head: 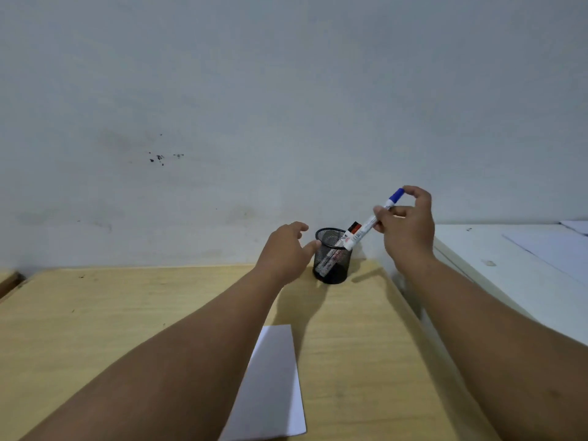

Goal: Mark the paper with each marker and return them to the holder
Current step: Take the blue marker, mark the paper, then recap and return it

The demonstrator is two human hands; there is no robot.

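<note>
White paper (273, 386) lies nearest me on the yellow wooden table (95, 329), between my forearms, its near end partly under my left arm. Farther out, my left hand (286, 249) is loosely open, empty, one fingertip at the rim of the black mesh holder (332, 256). My right hand (405, 224) pinches the blue-capped marker (370, 222) near its cap end, tilted, lower end just at the holder's rim. Inside the holder leans another marker (353, 228), dark-capped. Beyond: grey wall (286, 90).
</note>
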